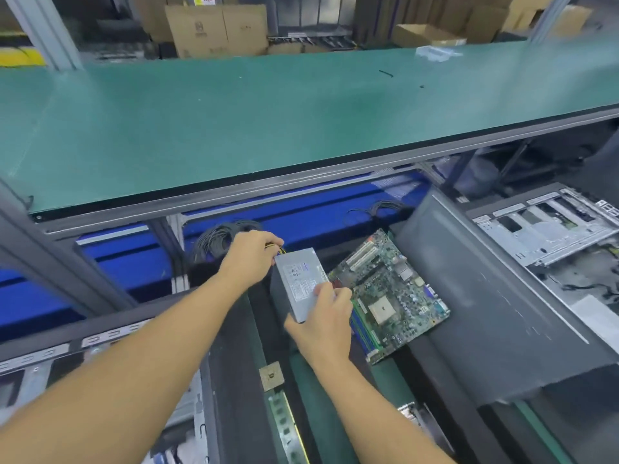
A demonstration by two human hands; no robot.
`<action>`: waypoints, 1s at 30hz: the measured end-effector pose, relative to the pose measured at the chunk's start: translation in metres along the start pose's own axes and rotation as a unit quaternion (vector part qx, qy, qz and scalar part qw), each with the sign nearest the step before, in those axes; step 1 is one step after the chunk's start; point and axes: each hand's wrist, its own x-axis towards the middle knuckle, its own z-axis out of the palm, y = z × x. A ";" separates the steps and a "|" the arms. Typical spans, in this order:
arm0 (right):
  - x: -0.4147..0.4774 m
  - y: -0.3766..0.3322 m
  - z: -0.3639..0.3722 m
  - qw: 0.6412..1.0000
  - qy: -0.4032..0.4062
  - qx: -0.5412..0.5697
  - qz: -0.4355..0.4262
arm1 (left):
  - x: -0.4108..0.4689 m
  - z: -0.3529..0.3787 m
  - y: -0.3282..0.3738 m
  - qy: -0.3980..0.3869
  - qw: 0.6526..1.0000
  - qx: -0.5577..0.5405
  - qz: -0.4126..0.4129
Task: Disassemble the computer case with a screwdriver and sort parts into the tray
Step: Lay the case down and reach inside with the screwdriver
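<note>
A grey power supply [299,279] with a white label hangs tilted below the bench edge, held by both hands. My left hand [249,259] grips its far end, where yellow and red wires come out. My right hand [326,321] holds its near end, thumb on the label. A green motherboard [392,296] lies just right of it. The opened metal computer case [552,242] sits at the far right, with a dark grey panel [495,296] between it and the board. No screwdriver is in view.
A green bench top [268,122] spans the upper half, with cardboard boxes [214,28] behind it. Blue bins [301,216] and black cable bundles [217,236] sit under the bench. A small square chip [271,375] and a perforated metal strip [284,426] lie near my right forearm.
</note>
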 end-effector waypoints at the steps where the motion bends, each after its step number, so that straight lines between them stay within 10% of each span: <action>1: 0.003 0.003 0.013 1.000 -0.007 -0.013 0.006 | 0.007 0.007 -0.008 -0.007 1.000 0.007 -0.011; 30: -0.059 0.025 0.027 0.984 -0.090 -0.151 0.004 | -0.048 0.054 0.000 -0.098 0.972 0.206 -0.059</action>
